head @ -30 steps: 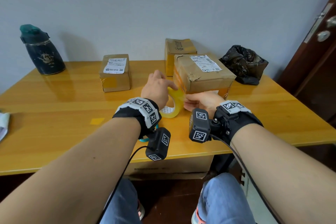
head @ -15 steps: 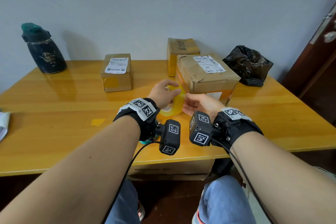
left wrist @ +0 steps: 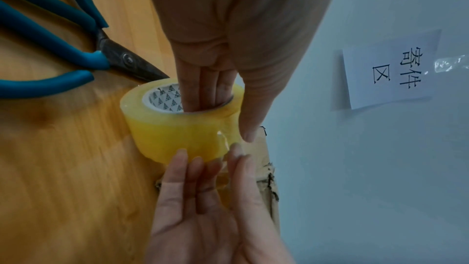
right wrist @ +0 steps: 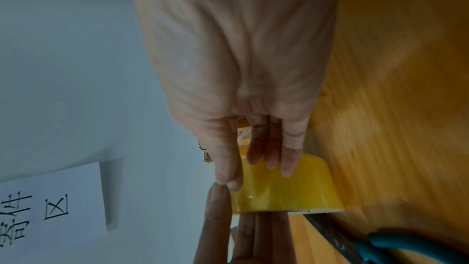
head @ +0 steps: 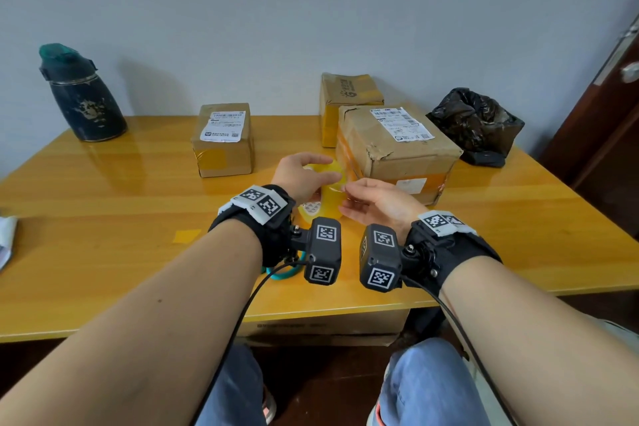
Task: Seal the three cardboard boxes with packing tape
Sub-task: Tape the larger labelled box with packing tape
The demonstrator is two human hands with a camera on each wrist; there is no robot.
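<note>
A yellow roll of packing tape [head: 330,195] [left wrist: 177,129] [right wrist: 286,188] is held just above the table in front of the large box [head: 397,152]. My left hand [head: 304,175] [left wrist: 225,121] grips it, fingers inside the core and thumb outside. The thumb and forefinger of my right hand [head: 345,188] [right wrist: 228,182] pinch the loose tape end at the roll's rim, the other fingers lying on the roll. A small labelled box [head: 223,140] stands to the left. A third box [head: 349,95] is behind the large one.
Teal-handled scissors [head: 283,273] [left wrist: 63,51] lie under my left wrist. A dark flask [head: 83,97] stands far left and a black bag [head: 477,124] far right. A yellow tape scrap [head: 186,236] is stuck to the table [head: 103,204]. A paper sign [left wrist: 390,69] hangs on the wall.
Both hands drew the roll back from the large box's side toward me. My right hand left the box's lower front and came onto the roll.
</note>
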